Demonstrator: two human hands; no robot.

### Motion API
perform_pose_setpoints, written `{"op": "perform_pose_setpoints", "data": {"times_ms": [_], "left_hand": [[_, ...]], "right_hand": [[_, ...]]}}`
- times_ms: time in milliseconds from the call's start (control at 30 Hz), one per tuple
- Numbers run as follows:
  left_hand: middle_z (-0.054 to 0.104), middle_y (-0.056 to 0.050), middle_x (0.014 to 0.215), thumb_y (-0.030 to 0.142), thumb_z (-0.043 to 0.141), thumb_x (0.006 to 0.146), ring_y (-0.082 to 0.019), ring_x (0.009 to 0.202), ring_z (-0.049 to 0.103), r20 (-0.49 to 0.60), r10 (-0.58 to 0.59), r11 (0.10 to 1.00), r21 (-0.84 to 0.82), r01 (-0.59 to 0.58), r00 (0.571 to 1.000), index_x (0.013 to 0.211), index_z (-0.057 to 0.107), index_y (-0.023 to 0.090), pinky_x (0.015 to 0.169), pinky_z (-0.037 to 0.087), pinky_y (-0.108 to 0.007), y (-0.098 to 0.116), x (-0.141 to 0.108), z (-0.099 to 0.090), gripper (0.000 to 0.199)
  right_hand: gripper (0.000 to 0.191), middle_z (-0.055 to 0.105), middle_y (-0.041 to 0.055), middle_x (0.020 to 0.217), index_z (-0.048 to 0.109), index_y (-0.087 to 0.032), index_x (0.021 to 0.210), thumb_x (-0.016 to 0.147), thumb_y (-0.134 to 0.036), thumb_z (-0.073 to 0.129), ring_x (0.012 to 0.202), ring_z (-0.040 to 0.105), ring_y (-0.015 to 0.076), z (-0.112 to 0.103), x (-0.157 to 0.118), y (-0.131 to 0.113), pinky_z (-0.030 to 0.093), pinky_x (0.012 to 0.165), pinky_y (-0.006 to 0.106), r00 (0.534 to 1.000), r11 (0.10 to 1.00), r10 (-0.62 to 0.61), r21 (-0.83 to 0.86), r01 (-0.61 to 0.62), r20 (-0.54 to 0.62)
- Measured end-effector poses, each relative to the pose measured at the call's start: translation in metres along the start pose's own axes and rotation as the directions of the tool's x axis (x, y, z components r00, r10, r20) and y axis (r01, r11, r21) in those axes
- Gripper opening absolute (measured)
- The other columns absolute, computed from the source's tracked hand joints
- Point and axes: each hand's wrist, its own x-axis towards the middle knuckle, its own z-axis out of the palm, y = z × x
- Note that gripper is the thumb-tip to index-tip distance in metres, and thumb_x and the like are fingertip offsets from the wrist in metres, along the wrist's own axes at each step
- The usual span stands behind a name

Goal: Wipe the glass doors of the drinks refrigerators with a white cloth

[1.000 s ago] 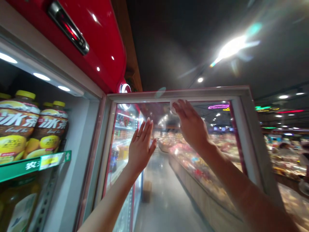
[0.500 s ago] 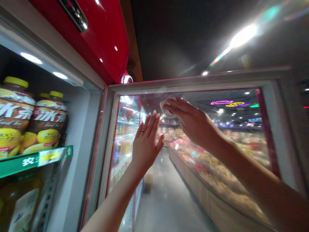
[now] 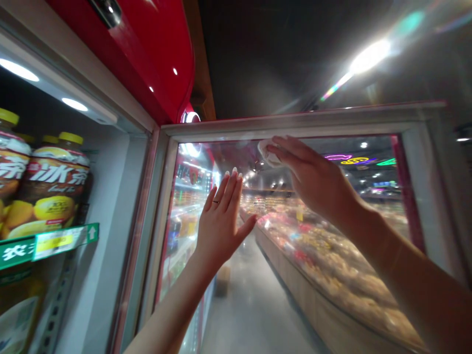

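My right hand (image 3: 313,179) presses a crumpled white cloth (image 3: 267,153) against the upper part of a glass fridge door (image 3: 295,162), just below its grey top frame (image 3: 295,118). My left hand (image 3: 221,228) lies flat on the same pane, fingers spread and holding nothing. A thin ring shows on one of its fingers. Most of the cloth is hidden under my right fingers.
To the left stands the fridge's lit interior, with bottles of iced tea (image 3: 51,189) on a shelf with a green edge strip (image 3: 47,246). Its red top panel (image 3: 147,54) is overhead. Beyond the door, a long display counter (image 3: 324,260) runs beside a store aisle (image 3: 243,309).
Since the previous frames, the cloth and my right hand have slid right and slightly up the glass. My left hand stays flat on the pane, and the view has shifted a little.
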Motion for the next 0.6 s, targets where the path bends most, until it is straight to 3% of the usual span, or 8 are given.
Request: {"op": "perform_pose_setpoints", "data": {"times_ms": [100, 267, 433, 600], "left_hand": [[0.033, -0.011, 0.179, 0.051, 0.043, 0.111, -0.026, 0.168, 0.028, -0.002, -0.005, 1.000, 0.005, 0.005, 1.000, 0.176, 0.002, 0.020, 0.137, 0.030, -0.048, 0.001, 0.000, 0.002, 0.083], [0.035, -0.011, 0.178, 0.047, 0.042, 0.112, -0.025, 0.167, 0.029, -0.008, -0.013, 1.000, 0.026, 0.013, 1.000, 0.176, 0.005, 0.020, 0.136, 0.033, -0.048, 0.002, 0.000, 0.004, 0.079], [0.035, -0.010, 0.178, 0.043, 0.044, 0.112, -0.024, 0.168, 0.028, -0.003, -0.017, 0.999, 0.041, 0.017, 1.000, 0.176, 0.002, 0.021, 0.137, 0.032, -0.048, 0.003, 0.000, 0.004, 0.080], [0.032, -0.010, 0.179, 0.040, 0.045, 0.111, -0.025, 0.168, 0.027, 0.020, -0.018, 0.999, 0.042, 0.018, 1.000, 0.176, 0.001, 0.021, 0.136, 0.033, -0.048, 0.004, 0.000, 0.002, 0.081]], "right_hand": [[0.065, 0.066, 0.0063, 0.156, 0.066, -0.024, 0.150, 0.096, 0.004, 0.043, 0.145, 0.063, 0.0254, 0.000, -0.002, -0.002, 0.054, 0.124, 0.045, 0.999, 0.999, 0.038, -0.021, -0.039, -0.036], [0.069, 0.067, 0.0038, 0.154, 0.067, -0.026, 0.149, 0.093, 0.007, 0.042, 0.147, 0.061, 0.0224, 0.012, -0.002, -0.011, 0.050, 0.128, 0.044, 0.997, 0.997, -0.071, 0.038, 0.070, 0.006], [0.069, 0.063, 0.0093, 0.158, 0.063, -0.021, 0.153, 0.092, 0.006, 0.045, 0.148, 0.060, 0.0274, 0.011, -0.002, -0.009, 0.054, 0.124, 0.047, 1.000, 1.000, 0.002, -0.008, -0.002, 0.000], [0.067, 0.067, 0.0062, 0.155, 0.065, -0.025, 0.151, 0.094, 0.005, 0.047, 0.148, 0.059, 0.0242, 0.018, -0.003, -0.009, 0.048, 0.129, 0.045, 0.993, 0.992, -0.116, 0.054, 0.115, 0.011]]}}
